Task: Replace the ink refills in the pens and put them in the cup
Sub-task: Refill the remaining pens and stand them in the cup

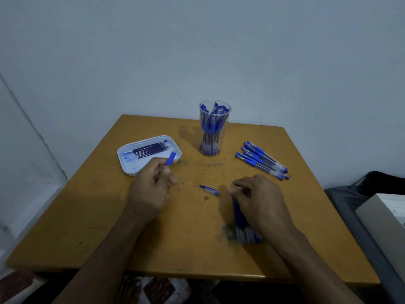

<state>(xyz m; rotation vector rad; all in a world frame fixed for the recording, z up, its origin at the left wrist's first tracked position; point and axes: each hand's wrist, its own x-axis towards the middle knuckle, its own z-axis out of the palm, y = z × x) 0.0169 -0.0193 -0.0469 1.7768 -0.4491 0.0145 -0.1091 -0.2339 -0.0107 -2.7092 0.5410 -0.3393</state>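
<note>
My left hand (151,187) grips a pen barrel (170,158) with a blue grip, its end poking up over the edge of the white tray (129,170). My right hand (260,200) rests on a blurred bundle of blue refills (245,229) lying on the table, its fingers curled at the bundle's top end. A blue pen cap (209,190) and a small metal tip (206,197) lie between my hands. The clear cup (213,128) at the back holds several blue pens. A pile of pens (262,160) lies to its right.
The tray holds several dark used refills (151,148) and ink stains. The wooden table (109,227) stands against a wall. A grey bag and a white box (385,218) sit off the right edge.
</note>
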